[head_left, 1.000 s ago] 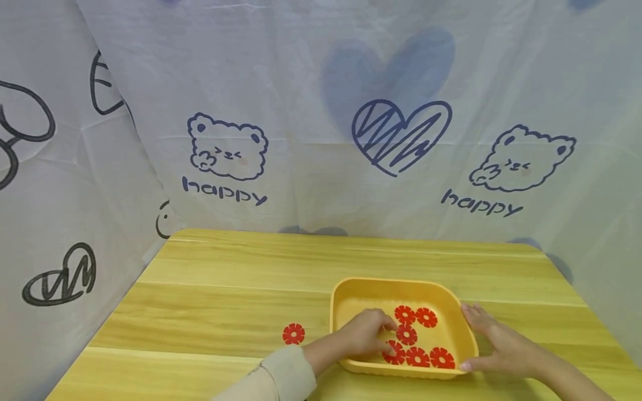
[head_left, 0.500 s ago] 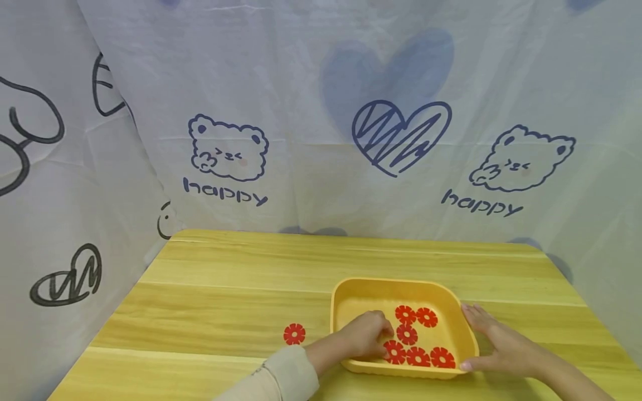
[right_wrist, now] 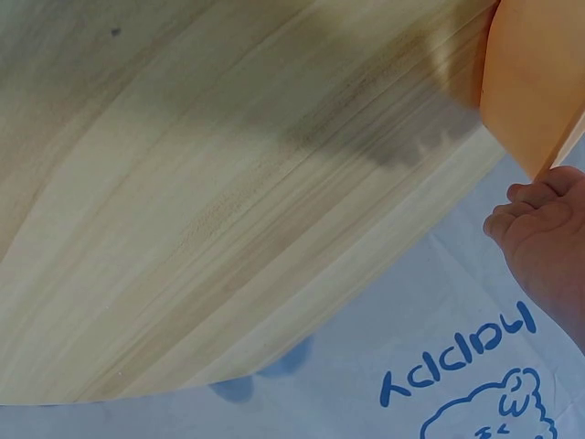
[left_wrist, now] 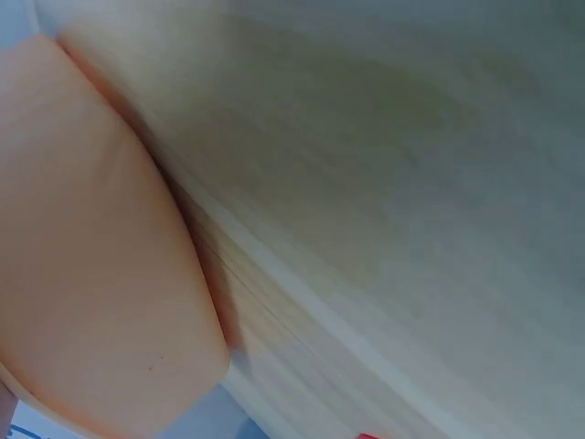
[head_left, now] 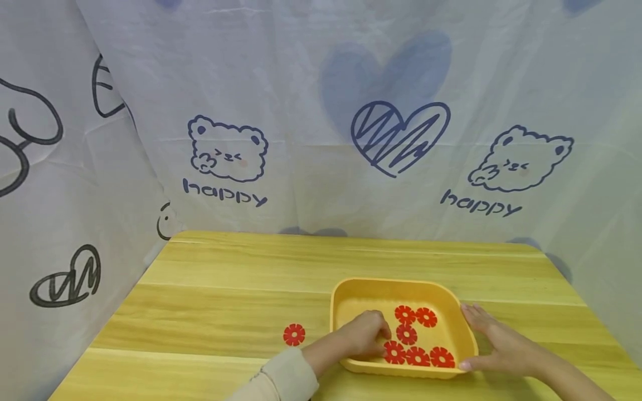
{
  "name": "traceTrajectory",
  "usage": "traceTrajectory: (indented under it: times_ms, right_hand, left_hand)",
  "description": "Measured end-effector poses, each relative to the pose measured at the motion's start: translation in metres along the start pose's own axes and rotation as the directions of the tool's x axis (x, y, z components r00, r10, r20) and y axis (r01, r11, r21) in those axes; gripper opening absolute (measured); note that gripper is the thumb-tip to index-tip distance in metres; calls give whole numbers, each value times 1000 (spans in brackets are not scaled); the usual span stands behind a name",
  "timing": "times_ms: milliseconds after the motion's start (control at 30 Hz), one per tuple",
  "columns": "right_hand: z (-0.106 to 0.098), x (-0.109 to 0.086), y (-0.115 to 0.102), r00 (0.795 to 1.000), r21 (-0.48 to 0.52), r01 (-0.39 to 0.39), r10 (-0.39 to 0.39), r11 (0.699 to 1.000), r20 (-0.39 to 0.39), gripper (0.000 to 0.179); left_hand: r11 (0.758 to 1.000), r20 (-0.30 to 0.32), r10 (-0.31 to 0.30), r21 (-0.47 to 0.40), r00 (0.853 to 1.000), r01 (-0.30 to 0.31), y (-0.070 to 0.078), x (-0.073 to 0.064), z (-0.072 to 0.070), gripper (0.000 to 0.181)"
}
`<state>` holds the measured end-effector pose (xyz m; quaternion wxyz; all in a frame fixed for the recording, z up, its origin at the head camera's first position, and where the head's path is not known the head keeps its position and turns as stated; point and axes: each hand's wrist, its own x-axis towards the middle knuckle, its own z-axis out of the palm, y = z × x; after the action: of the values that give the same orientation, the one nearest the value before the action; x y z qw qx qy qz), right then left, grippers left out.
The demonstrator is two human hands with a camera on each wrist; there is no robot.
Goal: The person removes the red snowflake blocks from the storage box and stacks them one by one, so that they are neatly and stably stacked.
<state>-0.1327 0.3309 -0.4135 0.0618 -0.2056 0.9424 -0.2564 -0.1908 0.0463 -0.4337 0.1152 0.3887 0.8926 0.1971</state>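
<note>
My left hand [head_left: 365,336] reaches into a yellow plastic basin [head_left: 396,285], its fingers bent downward. The fingertips are right at the edge of a red snowflake building disc [head_left: 394,352], the leftmost of the front row; I cannot tell whether they pinch anything. Two more red discs lie to its right, and three sit behind in the basin. My right hand [head_left: 501,345] holds the basin's right end, thumb at the front corner and fingers along the outer side. The right wrist view shows its fingers [right_wrist: 521,206] at the basin's edge.
A single red disc [head_left: 293,334] lies on the wood-grain table [head_left: 215,295] to the left of the basin. Pale cloth [head_left: 301,83] printed with hearts and bears hangs behind the table and along its left side.
A second ago my left thumb and fingers were spread over the discs; since then they have drawn together and slightly left. The discs and my right hand stay put.
</note>
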Motion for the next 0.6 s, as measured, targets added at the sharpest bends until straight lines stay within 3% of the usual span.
traceTrajectory:
  times_ms: [300, 600]
  right_hand:
    - [-1, 2, 0, 1000, 7, -8, 8, 1000, 5, 100]
    - [3, 2, 3, 1000, -21, 9, -9, 1000, -12, 100]
  left_hand:
    - [1000, 13, 0, -25, 1000, 0, -3, 2, 1, 24]
    - [999, 25, 45, 26, 999, -46, -3, 3, 1, 19]
